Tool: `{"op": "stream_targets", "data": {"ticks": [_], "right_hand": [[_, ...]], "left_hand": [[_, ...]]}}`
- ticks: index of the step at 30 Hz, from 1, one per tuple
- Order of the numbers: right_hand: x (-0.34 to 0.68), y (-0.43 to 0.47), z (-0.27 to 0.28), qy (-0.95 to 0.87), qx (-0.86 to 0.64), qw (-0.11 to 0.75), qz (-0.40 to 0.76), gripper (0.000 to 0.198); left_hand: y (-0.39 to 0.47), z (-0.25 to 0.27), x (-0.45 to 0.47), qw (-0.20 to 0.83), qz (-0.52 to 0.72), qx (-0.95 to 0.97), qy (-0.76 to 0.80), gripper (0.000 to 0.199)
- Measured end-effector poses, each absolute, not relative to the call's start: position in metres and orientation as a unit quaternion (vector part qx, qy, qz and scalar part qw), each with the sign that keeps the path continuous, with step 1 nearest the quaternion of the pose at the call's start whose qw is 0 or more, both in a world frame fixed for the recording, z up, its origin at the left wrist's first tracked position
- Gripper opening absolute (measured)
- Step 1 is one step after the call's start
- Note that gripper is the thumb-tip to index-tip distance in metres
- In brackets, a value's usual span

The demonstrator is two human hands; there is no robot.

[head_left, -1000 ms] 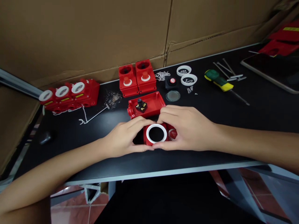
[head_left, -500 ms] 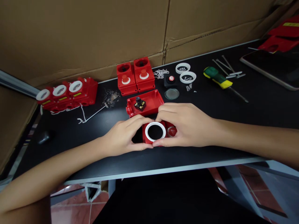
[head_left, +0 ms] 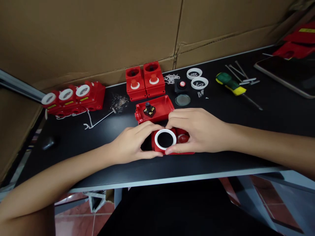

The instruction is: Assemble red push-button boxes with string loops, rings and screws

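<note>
A red box cover (head_left: 182, 153) lies flat near the table's front edge. Set in its left part is a white ring (head_left: 156, 139) around a dark round opening; a round red button (head_left: 182, 139) shows to the right. My left hand (head_left: 131, 144) grips the cover's left end, thumb in front and fingers behind. Curved over the right side, my right hand (head_left: 199, 131) has its thumb and fingertips on the white ring. Just behind, an open red box base (head_left: 163, 108) holds a black switch block (head_left: 149, 110). Part of the cover is hidden under my right hand.
Red boxes (head_left: 154, 88) stand at the back, with more red boxes (head_left: 98, 95) at left. White rings (head_left: 199, 88) with screws, a clear disc (head_left: 182, 100), a black switch (head_left: 180, 87), a screwdriver (head_left: 228, 85), metal pins (head_left: 236, 72) and a tablet-like device (head_left: 290, 75) lie rightward.
My right thumb has shifted slightly right along the ring's front edge, and more of the cover's front edge shows. Both hands keep their grip. The whole view has shifted a little.
</note>
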State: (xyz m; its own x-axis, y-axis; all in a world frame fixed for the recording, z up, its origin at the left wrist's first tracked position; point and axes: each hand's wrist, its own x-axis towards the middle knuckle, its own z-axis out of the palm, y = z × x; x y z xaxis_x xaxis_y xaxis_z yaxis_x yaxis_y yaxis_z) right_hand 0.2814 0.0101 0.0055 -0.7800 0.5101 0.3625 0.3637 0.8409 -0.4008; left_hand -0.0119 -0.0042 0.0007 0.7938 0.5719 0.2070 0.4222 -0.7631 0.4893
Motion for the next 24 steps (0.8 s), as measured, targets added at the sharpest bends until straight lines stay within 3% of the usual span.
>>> {"op": "stream_targets", "data": {"ticks": [24], "right_hand": [[0.2891, 0.0101, 0.0103, -0.944, -0.219, 0.2, 0.147, 0.047]], "left_hand": [[0.0023, 0.0018, -0.0156, 0.222, 0.175, 0.934, 0.221, 0.066]]}}
